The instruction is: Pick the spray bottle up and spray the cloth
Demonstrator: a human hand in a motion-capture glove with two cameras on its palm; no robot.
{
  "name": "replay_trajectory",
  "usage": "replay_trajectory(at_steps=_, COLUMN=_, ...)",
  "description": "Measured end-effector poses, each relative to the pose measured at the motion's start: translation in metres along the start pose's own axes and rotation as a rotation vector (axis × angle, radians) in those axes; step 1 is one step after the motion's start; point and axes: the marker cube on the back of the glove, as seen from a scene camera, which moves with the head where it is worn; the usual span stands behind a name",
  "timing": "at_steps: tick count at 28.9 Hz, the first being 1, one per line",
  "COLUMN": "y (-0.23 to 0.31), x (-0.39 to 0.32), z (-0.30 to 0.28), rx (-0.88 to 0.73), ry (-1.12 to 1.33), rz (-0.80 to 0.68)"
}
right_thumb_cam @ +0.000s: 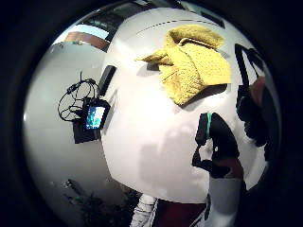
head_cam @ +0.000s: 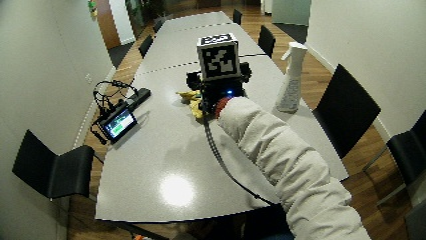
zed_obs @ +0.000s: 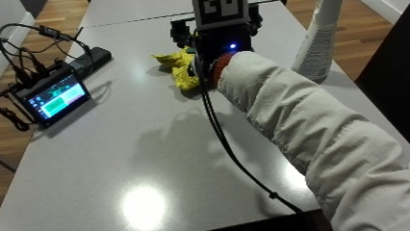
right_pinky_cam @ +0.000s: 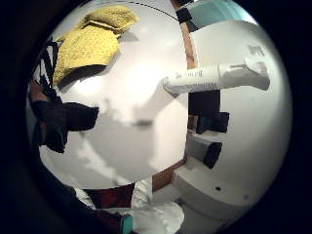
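- The spray bottle [zed_obs: 318, 41] is standing upright on the tabletop [zed_obs: 160, 159], near the right edge, well apart from the hand and untouched.
- The yellow cloth [zed_obs: 178, 67] is lying crumpled near the tabletop's middle, just beside and partly under the gloved right hand [zed_obs: 221, 53].
- The right hand is hovering over the tabletop by the cloth; in the palm views its black fingers [right_pinky_cam: 66, 119] are showing slightly curled and are enclosing nothing, so the hand is reading as relaxed and empty.
- Handling judgement: the bottle is looking like rigid, smooth white plastic, likely light to moderate depending on fill, which cannot be told. Its tall, narrow form is making it prone to tipping if pushed near the top.
- Recommended hold: around the neck below the trigger head [head_cam: 295, 49], index finger reaching the trigger.
- Orientation: the long axis is running vertically; the nozzle appears to be pointing left, toward the cloth, though this is uncertain.
- The cloth is soft and limp.
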Motion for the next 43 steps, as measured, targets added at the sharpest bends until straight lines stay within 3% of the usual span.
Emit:
replay_trajectory(at_steps=22, y=0.022, x=0.002, z=0.003, rx=0.012, ry=-0.047, rz=-0.049)
replay_trajectory(at_steps=30, y=0.075, x=0.09, z=0.003, rx=0.271, ry=-0.568, rz=-0.213)
replay_trajectory(at_steps=37, y=0.072, x=0.189, z=0.026, rx=0.527, ry=-1.108, rz=-0.024)
replay_trajectory(at_steps=43, y=0.027, x=0.215, z=0.068, rx=0.493, ry=-1.209, rz=0.038)
